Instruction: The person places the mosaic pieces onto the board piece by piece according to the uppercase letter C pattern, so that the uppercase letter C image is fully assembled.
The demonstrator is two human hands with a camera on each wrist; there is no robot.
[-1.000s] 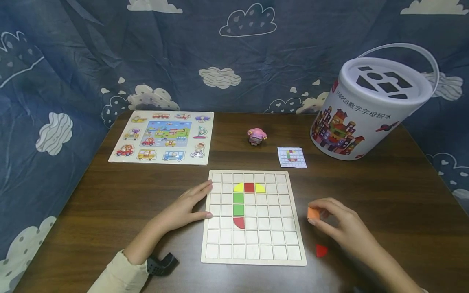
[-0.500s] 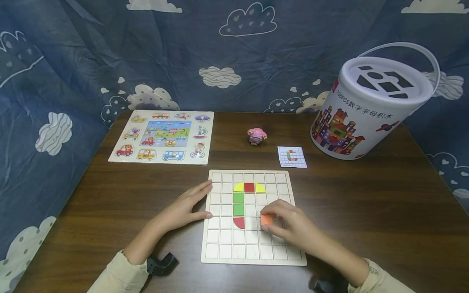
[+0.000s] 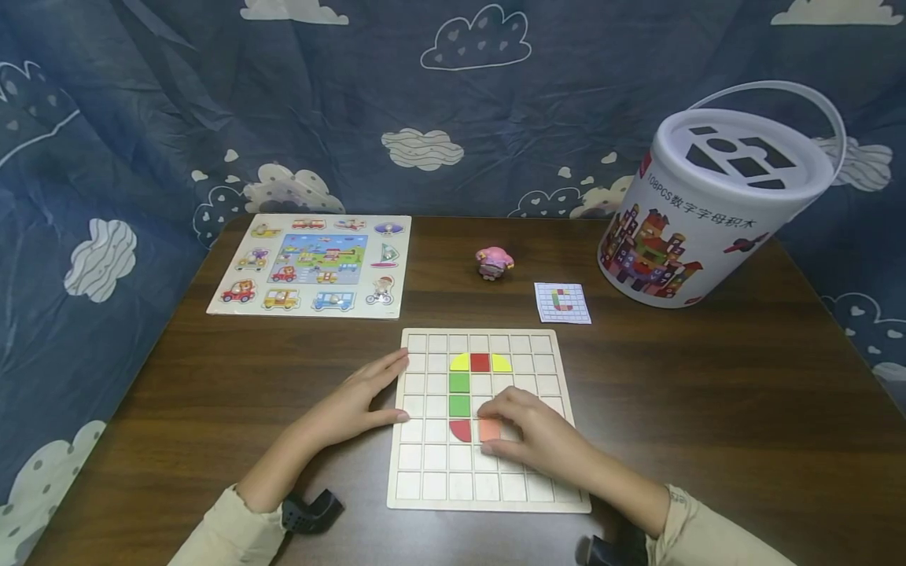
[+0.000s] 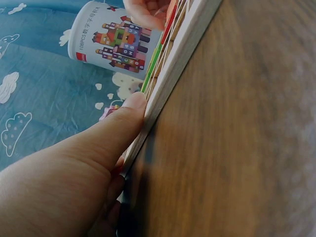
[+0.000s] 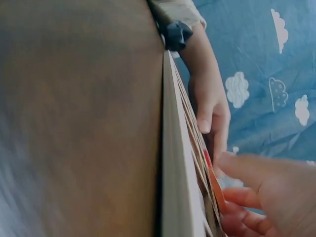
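In the head view, a pale wooden grid board point(image 3: 428, 479) lies on the table. My left hand point(image 3: 357, 401) touches its left edge with thumb and fingers extended. My right hand point(image 3: 541, 432) pinches an orange square block point(image 3: 489, 430) between thumb and fingers over the cell right of a red quarter-circle block point(image 3: 461, 431); whether it is seated is unclear. Above that red piece run two green squares point(image 3: 459, 394), then a yellow quarter-circle point(image 3: 460, 362), a red square point(image 3: 480, 362) and another yellow quarter-circle point(image 3: 502, 363). The right wrist view shows the orange block point(image 5: 216, 187) edge-on at my fingertips.
A small pattern card point(image 3: 562, 303) lies behind the board, with a pink toy figure point(image 3: 494, 262) near it. A vehicle picture puzzle point(image 3: 311, 267) lies at back left. A white lidded bucket point(image 3: 715, 212) stands at back right.
My right hand has carried the orange block leftward from the table beside the board to the grid. My forearm now covers the spot where a red block lay. The left hand stays put.
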